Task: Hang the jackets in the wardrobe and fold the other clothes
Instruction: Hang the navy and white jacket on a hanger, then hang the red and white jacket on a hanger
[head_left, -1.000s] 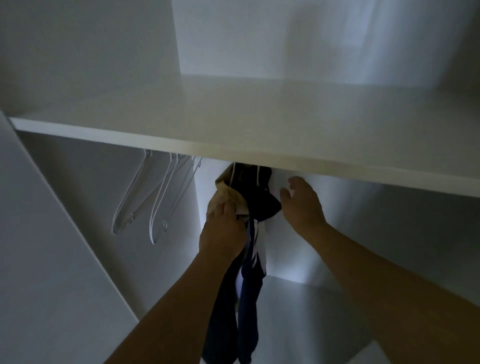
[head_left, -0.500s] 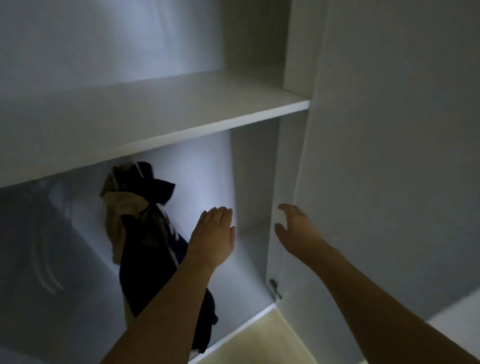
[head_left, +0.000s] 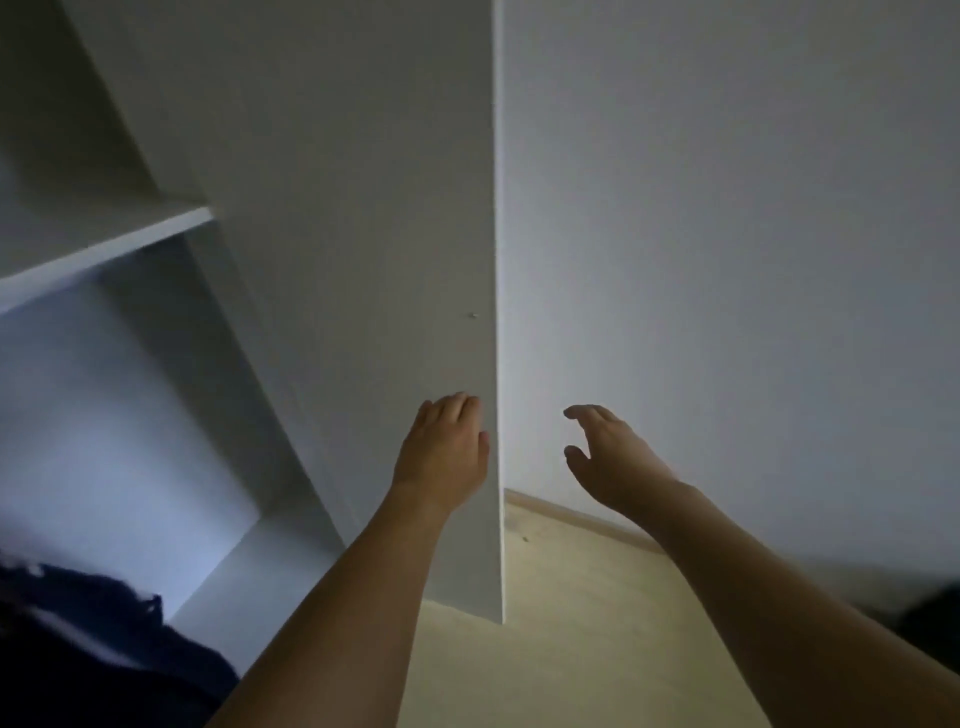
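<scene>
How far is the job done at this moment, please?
Done: a dark garment shows at the wardrobe's lower left, blurred. In hand: left hand lies flat on the open wardrobe door; right hand is empty. Left: folding; no other clothes are in view.

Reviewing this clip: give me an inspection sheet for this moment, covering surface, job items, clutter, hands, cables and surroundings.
Surface: pale wooden floor; white wardrobe shelf at upper left.
Job's things: dark garment at lower left, blurred, in the wardrobe opening; wardrobe door stands open.
Clutter: dark shape at the right edge, unidentifiable.
Hands: left hand flat against the door's inner face near its edge; right hand open, held off the door, holding nothing.
Cables: nothing seen.
Surroundings: plain white wall, dim light.
</scene>
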